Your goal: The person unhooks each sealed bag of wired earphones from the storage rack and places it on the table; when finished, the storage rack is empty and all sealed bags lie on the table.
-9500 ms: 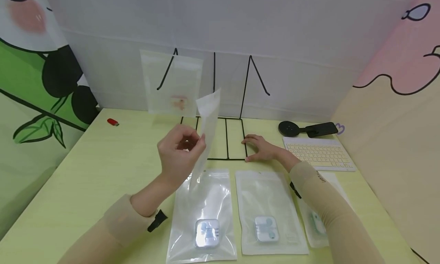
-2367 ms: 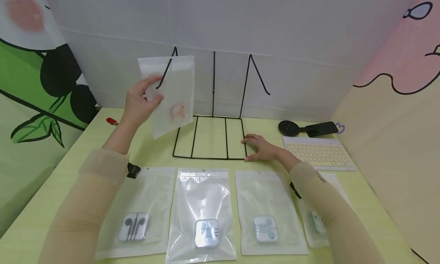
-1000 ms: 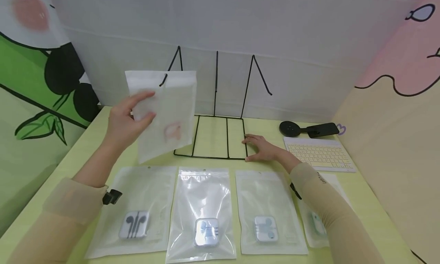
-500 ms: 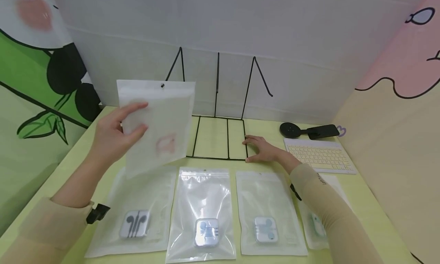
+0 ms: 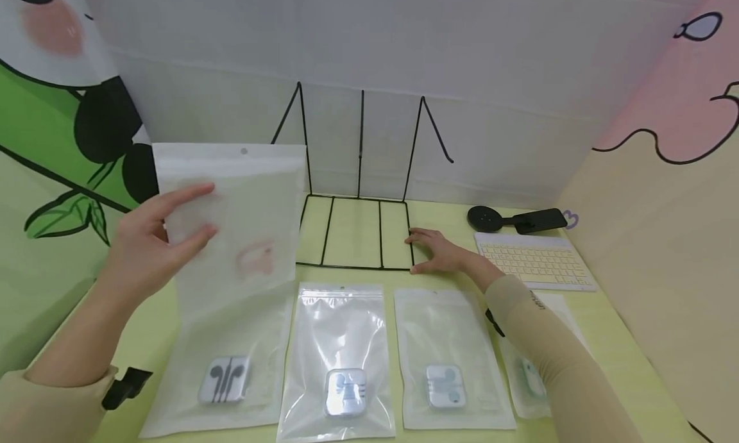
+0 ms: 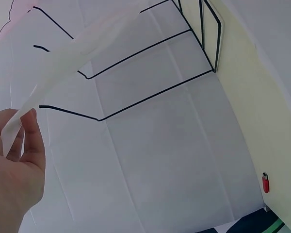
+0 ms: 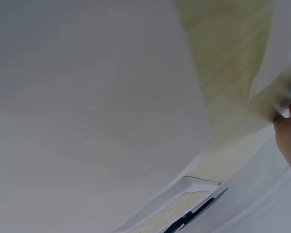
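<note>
My left hand (image 5: 152, 238) pinches the left edge of a white translucent zip bag (image 5: 248, 206) with a round hole near its top. A small pinkish thing (image 5: 256, 257) shows faintly through the bag. In the left wrist view the bag (image 6: 63, 63) overlaps the wire arms, and one hook tip is right by its edge. The black wire display rack (image 5: 359, 142) has hooked arms at top; the bag hides the left hook's end. My right hand (image 5: 440, 252) grips the right side bar of the rack's base, thumb near the front corner.
Nearest me lie several zip bags with earphone cases: a frosted one (image 5: 231, 334) under the held bag, a glossy one (image 5: 343, 327), another frosted one (image 5: 439, 327), and one (image 5: 522, 366) partly under my right forearm. A keyboard (image 5: 534, 260) and black stand (image 5: 514, 220) sit right.
My left hand has drawn the bag forward and left along the left hook; its hole is now off the tip. Earlier the bag hung on that hook. My right hand stays at the rack base.
</note>
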Demonstrator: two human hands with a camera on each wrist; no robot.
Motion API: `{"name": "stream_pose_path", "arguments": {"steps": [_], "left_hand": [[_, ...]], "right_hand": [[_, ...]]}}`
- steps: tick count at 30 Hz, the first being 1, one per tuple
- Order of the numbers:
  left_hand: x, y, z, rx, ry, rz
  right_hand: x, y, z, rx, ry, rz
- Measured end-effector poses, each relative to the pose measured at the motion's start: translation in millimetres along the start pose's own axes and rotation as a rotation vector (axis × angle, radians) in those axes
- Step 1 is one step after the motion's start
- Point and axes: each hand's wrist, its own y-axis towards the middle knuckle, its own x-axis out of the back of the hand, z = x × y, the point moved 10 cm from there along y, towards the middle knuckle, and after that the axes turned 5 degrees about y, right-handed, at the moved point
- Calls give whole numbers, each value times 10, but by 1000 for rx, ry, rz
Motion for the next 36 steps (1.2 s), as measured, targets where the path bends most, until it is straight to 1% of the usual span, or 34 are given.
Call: {"name": "stream_pose_path", "arguments": {"steps": [5,8,11,15,16,21,22,24,26,28,29,30,33,35,36], "left_hand": [[140,-48,-3,-43,-4,-27],[204,-77,6,-45,-17,-13],[273,-116,55,-28,-18,10],[384,-183,166,14,-23,42],[412,-201,205,39,-27,50],[525,-325,441,216,-52,102],[545,-354,489,244,-79,108],[581,-405,565,256,-99,121],[613,-453,643,245,-116,142],[650,-500,734,235,-173,160],[671,-530,789,236,-154,173],[694,-560,851,246,-157,182],[745,-638,1039,293,-133,210],[775,-682,1147,316,-81,228],[785,-701,1197,329,-82,235]], "right_hand": [[-3,4,1,-13,0,1],[-1,2,-5,-18,-4,-1],[-3,2,-5,-16,-5,-1],[-6,3,-3,-16,-6,1],[-5,5,-5,-16,-7,0],[3,3,-1,-9,-12,-6],[6,2,6,-6,-10,-8],[11,-2,18,-1,-4,-10],[12,-4,24,-1,-2,-10],[12,-5,30,-2,0,-11],[10,-4,30,-1,-2,-11],[9,-5,34,0,-2,-10],[8,-6,44,0,-4,-10],[9,-10,43,-4,-7,-9],[10,-13,45,-7,-6,-7]]}}
